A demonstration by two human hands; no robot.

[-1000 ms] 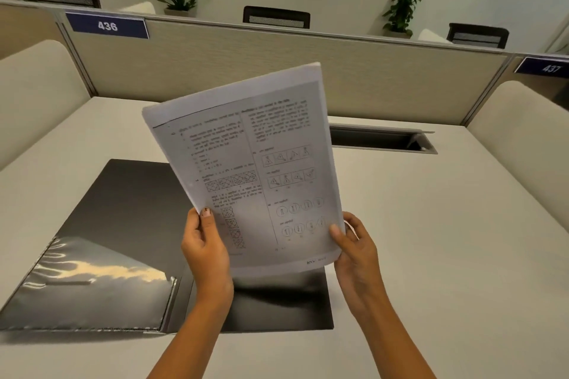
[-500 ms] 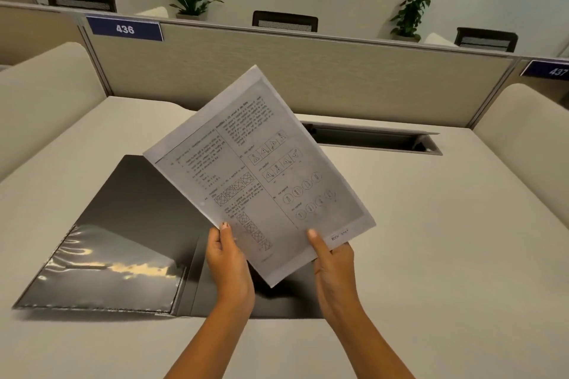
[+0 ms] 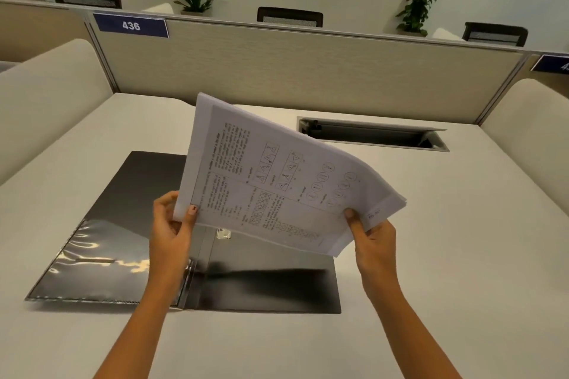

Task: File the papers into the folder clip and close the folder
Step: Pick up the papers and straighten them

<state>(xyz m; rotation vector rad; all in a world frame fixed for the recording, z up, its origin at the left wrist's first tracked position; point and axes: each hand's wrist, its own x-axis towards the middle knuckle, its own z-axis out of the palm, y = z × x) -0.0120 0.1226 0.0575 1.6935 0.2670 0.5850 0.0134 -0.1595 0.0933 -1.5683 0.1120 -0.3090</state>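
White papers (image 3: 277, 181) hang in the air, one stack pinched at two lower corners: the left hand (image 3: 172, 234) grips the near-left corner, the right hand (image 3: 374, 243) the near-right one, thumbs on top. The tilt probably lines a stack edge up with the clip (image 3: 223, 233), one small metal piece showing just below the sheets, between the hands. One black folder (image 3: 147, 194) lies open and flat beneath both hands, ready to receive them. How many sheets the stack holds I cannot tell.
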